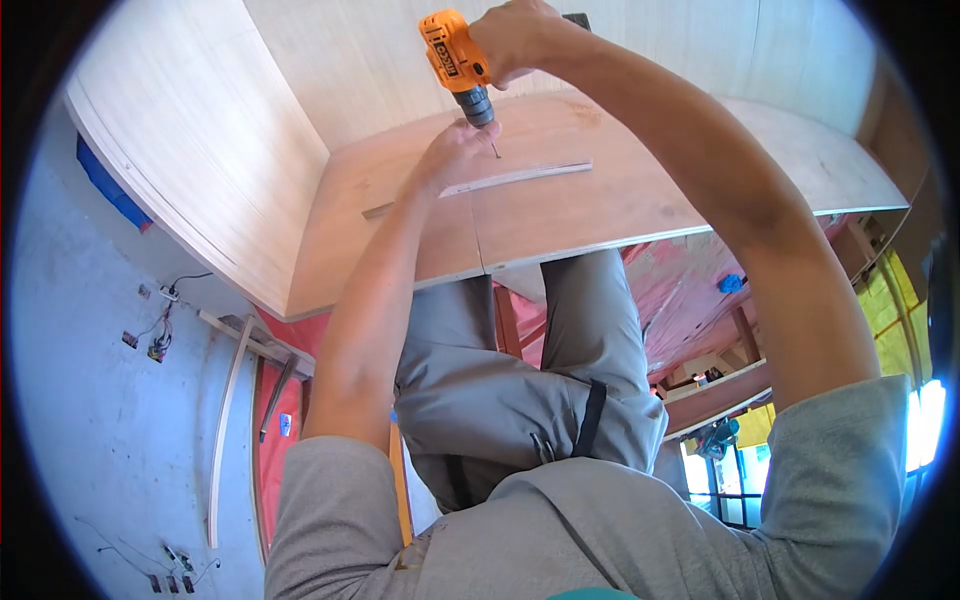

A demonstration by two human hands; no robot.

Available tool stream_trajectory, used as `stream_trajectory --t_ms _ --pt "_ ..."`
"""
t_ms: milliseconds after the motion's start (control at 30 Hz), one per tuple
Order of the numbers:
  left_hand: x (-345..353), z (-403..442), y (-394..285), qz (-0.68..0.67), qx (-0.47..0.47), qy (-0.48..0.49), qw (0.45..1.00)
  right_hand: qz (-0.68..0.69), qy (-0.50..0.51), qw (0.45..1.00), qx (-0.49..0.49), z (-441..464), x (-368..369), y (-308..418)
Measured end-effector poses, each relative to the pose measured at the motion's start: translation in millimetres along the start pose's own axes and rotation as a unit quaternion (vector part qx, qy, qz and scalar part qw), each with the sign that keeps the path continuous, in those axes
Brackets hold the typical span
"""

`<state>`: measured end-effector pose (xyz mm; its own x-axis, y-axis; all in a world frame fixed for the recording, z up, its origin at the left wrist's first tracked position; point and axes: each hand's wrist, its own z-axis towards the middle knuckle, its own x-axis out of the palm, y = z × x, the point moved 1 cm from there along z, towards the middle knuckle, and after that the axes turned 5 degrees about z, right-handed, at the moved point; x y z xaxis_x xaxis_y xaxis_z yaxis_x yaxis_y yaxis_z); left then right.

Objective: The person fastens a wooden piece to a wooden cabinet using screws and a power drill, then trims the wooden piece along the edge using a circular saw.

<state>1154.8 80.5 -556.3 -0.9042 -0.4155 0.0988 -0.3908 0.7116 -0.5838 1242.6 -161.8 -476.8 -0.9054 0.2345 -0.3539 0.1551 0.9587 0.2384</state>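
An orange cordless drill [452, 62] is held by my right hand [512, 42], with its chuck pointing down toward a wooden panel [540, 215]. My left hand [462, 145] is just below the chuck, beside the thin bit or screw [497, 151]; its fingers are bent together, and what they hold, if anything, is too small to tell. A narrow wooden strip [530, 176] lies on the panel, partly hidden behind my left forearm.
A pale upright wooden board [200, 130] borders the panel on the left, and another board [640, 60] rises behind it. My legs are below the panel's front edge. Exposed wires [160, 340] hang from the wall at left. Pink sheeting [685, 300] lies below right.
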Motion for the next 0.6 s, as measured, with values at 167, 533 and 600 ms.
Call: stream_trajectory --t_ms 167,533,600 --pt "4 7 2 0.123 -0.056 -0.006 0.991 -0.004 -0.014 1.0 0.011 1 0 -2" --pt "11 -2 20 0.339 0.148 0.038 0.929 0.072 0.005 0.997 0.015 -30 -3 -8" --pt "5 -5 0 0.382 0.026 0.174 0.907 0.075 0.0 0.997 0.022 -29 0 -3"
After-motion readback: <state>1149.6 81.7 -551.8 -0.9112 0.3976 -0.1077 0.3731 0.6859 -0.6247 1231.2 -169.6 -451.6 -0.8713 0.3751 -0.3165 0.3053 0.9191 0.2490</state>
